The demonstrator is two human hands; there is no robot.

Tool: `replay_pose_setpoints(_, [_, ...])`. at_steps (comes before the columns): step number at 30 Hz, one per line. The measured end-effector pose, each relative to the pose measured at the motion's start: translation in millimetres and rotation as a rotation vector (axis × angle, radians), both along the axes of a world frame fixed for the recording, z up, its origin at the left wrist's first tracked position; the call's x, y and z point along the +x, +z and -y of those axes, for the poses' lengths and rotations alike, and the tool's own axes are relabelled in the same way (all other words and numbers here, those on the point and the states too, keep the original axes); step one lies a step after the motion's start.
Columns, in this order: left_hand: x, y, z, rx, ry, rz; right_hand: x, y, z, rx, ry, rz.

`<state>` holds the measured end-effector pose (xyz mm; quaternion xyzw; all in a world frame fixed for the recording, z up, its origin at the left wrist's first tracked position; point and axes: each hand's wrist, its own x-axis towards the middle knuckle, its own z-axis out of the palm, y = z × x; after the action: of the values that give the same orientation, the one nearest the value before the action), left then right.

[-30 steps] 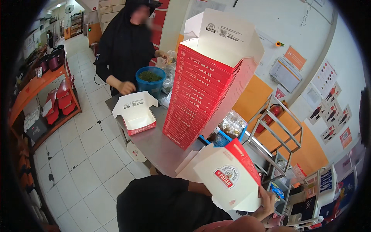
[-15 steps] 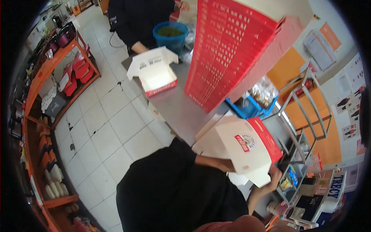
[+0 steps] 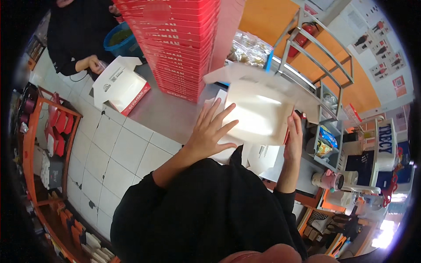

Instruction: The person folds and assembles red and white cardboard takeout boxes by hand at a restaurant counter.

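Observation:
A white and red cardboard food box is held open above the metal table, its pale inside facing me and its lid flap blurred at the far edge. My right hand grips the box's right wall, fingers along the outside. My left hand is spread wide at the box's left edge, holding nothing; whether its fingertips touch the box I cannot tell. Under and beside the box lie flat white cardboard pieces, partly covered. Farther left stands another open box with a red front.
A tall stack of red boxes rises from the metal table. Behind it are a blue crate of plastic-wrapped goods and a metal rack. A co-worker's hand is near the far box, by a blue tub.
My view has swung right. The box has turned from showing its printed outside to showing its inside. My left hand, mostly hidden before, has come out with fingers spread.

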<state>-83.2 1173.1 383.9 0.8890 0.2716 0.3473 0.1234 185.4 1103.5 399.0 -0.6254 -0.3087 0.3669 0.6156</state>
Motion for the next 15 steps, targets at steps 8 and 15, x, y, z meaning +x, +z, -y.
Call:
replay_pose_setpoints(8, [-51.2, -39.7, 10.1, 0.135, -0.021, -0.074, -56.9, -25.0, -3.8, -0.069, 0.184, -0.067])
replay_pose_setpoints(15, [-157.8, -99.3, 41.1, 0.168, 0.565, -0.025, -90.6, -55.7, -15.3, -0.327, 0.599, -0.107])
